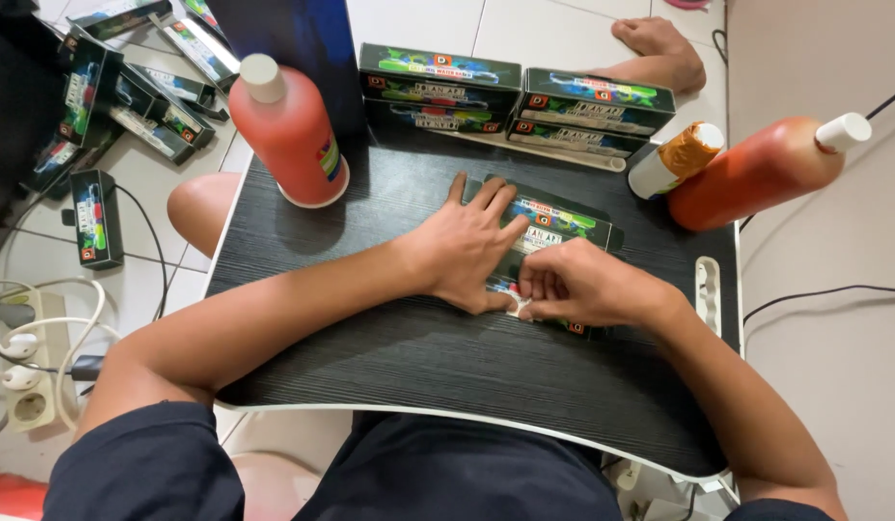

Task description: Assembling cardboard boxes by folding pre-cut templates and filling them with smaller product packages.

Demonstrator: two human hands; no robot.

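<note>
On the dark lap desk (389, 367), a flat printed carton (563, 224) lies mid-board. Left hand (467, 246) spread, pressing it down; right hand (578, 287) pinching its near flap. Risk: carton skids or flap tears if pressure slackens. Red bottle (291, 130) stands near the elbow's sweep.

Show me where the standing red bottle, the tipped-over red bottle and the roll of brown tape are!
standing red bottle (291, 135), head view, on its red body.
tipped-over red bottle (756, 174), head view, middle of its side.
roll of brown tape (690, 150), head view, on the brown wrap.
</note>
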